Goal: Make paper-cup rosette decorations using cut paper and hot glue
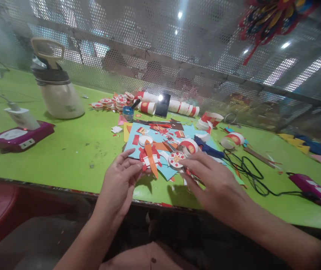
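Between the thumb and fingers of my left hand (123,172) is a red and white paper cutout with an orange strip (150,159) across it. My right hand (212,178) grips a round white paper disc (176,160) with red marks and a yellow centre by its edge. Both pieces are above a light blue paper sheet (133,131) strewn with paper scraps. Close to the right hand lie a cut paper cup ring (188,146), a dark blue glue gun (209,149) and scissors (169,145), partly covered.
Finished-looking discs (118,100) are piled at the back, beside a small blue jar (128,113), paper cups (183,107) and a phone (163,105). A large flask (57,90) and a purple power adapter (21,137) stand left. A black cable (250,172) coils right, near another purple adapter (314,189).
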A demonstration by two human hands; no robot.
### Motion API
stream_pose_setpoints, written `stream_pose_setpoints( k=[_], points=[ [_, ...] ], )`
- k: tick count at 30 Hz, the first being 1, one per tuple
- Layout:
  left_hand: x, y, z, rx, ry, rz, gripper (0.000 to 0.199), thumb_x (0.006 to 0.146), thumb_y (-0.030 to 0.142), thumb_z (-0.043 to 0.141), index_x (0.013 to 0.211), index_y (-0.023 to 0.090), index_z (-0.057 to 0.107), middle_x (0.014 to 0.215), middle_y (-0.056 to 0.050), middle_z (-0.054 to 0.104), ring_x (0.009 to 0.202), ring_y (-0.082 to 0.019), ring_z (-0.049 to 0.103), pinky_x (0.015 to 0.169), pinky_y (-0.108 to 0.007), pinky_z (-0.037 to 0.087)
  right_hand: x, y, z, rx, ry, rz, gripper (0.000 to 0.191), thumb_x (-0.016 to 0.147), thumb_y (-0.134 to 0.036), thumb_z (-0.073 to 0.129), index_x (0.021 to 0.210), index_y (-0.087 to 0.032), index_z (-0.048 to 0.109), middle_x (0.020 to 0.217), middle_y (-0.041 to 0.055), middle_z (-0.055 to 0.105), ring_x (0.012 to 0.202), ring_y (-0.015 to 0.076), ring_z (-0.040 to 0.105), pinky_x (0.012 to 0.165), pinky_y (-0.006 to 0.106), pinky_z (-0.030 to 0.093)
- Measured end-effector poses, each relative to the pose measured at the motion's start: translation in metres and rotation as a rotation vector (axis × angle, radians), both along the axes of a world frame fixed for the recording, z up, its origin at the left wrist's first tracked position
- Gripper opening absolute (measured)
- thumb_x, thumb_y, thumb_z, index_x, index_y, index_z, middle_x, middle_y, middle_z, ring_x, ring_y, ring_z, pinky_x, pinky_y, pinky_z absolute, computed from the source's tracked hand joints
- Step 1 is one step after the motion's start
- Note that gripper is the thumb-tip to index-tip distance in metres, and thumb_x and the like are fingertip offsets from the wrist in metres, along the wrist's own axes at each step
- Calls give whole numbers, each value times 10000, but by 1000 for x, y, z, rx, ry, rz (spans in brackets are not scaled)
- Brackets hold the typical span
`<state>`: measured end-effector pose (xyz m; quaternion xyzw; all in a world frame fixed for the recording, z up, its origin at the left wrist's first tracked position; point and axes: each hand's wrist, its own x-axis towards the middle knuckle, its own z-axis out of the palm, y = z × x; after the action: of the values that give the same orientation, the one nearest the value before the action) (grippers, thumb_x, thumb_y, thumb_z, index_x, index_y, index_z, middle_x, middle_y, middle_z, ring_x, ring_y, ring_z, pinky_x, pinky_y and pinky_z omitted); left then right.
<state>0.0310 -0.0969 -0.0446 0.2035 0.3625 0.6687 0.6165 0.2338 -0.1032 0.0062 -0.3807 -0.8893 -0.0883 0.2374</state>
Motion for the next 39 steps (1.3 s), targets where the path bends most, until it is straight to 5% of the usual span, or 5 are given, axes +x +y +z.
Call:
stream_pose_setpoints(
  k=[5, 14, 22, 33, 39],
  points=[
    [-12, 3, 4, -43, 70, -2, 427, 678, -43, 654, 1079, 83, 575, 614, 7, 646, 570, -94, 616, 599, -184, 572, 24, 23, 1, -94, -201, -230, 203, 868, -153, 577, 683, -130, 657, 694, 65, 594, 607, 179, 541, 573, 315, 413],
    [-26, 5, 5, -115, 124, -30, 379, 637, -58, 680, 983, 93, 647, 635, -8, 638, 575, -95, 599, 588, -186, 593, 14, 48, 3, -186, -273, -158, 260, 866, -121, 527, 1093, -107, 652, 1036, 149, 641, 970, 281, 515, 824, 393, 426],
    [-19, 5, 2, -133, 98, -35, 369, 652, -56, 668, 989, 88, 624, 632, -7, 629, 587, -99, 595, 582, -194, 594, 18, 79, -9, -438, -110, -310, 278, 843, -253, 581, 588, -169, 652, 563, 43, 603, 491, 144, 465, 492, 287, 278],
    [-21, 7, -1, -106, 105, -71, 441, 650, -44, 696, 1058, 93, 597, 658, -4, 622, 607, -93, 587, 615, -185, 586, 33, 73, -3, -530, 415, -94, 194, 851, -295, 602, 855, -161, 742, 801, 45, 712, 647, 138, 586, 602, 275, 467],
    [-18, 9, 0, -119, 122, -91, 482, 633, -39, 716, 1066, 145, 613, 708, -12, 629, 628, -127, 614, 580, -206, 588, 43, 70, -8, -883, 874, 26, 244, 801, -388, 695, 886, -161, 715, 671, 21, 692, 519, 120, 591, 479, 250, 468]
  ],
)
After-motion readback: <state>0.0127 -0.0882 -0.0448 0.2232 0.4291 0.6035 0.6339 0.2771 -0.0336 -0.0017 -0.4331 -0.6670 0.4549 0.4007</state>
